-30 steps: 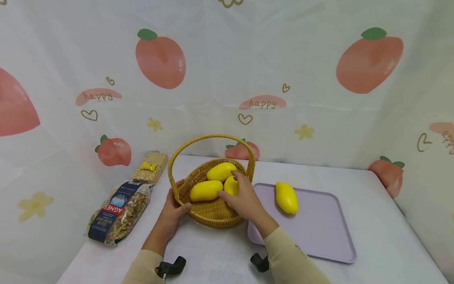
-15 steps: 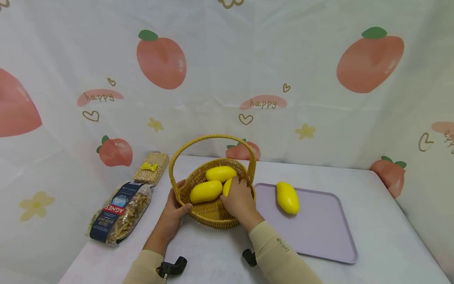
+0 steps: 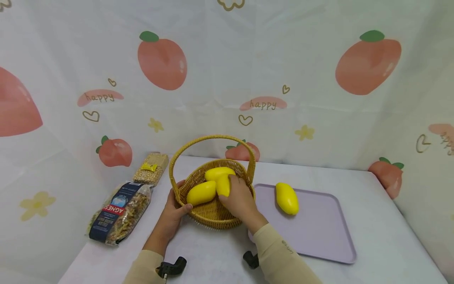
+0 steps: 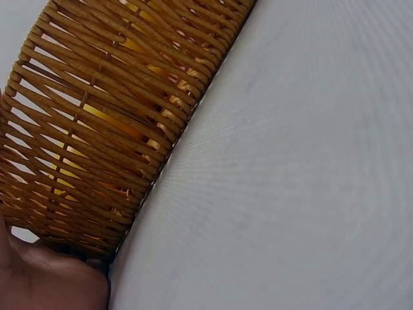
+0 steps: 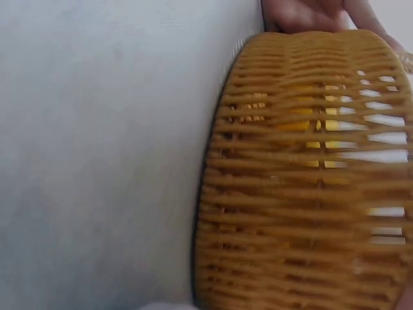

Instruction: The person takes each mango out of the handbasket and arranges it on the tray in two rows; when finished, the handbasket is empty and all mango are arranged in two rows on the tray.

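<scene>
A wicker basket with an arched handle stands on the table, with yellow mangoes inside. My left hand holds its left rim, thumb over the edge; part of that hand also shows in the left wrist view, against the woven wall. Inside the basket, my right hand grips a mango whose right part is hidden by the fingers. This mango touches the left mango and overlaps the rear mango. In the right wrist view the basket wall hides the right hand's fingers.
To the right lies a lilac tray bearing one mango. A bag of pasta and a smaller bag of grains or beans lie left of the basket. A printed cloth hangs behind the table.
My right hand has closed round the right mango and shifted it left and a little up. The left mango has slid slightly left. My left hand stays on the rim.
</scene>
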Action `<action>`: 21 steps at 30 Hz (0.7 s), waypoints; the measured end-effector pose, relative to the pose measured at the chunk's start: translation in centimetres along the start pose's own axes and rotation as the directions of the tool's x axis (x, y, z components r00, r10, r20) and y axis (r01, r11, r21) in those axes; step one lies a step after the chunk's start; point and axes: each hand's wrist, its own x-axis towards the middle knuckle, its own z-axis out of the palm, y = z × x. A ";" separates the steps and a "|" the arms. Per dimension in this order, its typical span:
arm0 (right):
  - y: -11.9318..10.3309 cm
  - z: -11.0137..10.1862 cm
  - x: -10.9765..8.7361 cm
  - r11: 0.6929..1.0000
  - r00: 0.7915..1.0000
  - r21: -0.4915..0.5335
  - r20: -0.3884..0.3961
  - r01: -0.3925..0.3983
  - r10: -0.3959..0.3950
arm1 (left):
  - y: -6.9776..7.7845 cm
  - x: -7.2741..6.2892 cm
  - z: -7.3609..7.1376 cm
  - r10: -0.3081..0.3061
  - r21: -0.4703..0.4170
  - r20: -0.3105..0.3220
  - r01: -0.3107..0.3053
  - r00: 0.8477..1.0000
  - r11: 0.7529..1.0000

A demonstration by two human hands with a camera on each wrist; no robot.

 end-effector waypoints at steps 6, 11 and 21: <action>0.6 -1.2 -0.8 0.971 0.995 0.217 -0.020 0.103 -0.101 | 0.1 0.0 0.0 0.006 0.015 0.002 -0.006 1.000 1.000; 1.1 -2.0 -1.8 0.939 0.988 0.307 -0.033 0.155 -0.153 | 0.0 -0.2 0.1 0.003 0.022 -0.001 -0.003 1.000 1.000; 1.6 -4.3 -4.5 0.910 0.983 0.371 -0.053 0.182 -0.175 | 0.0 0.0 0.0 0.005 0.000 0.004 -0.005 1.000 1.000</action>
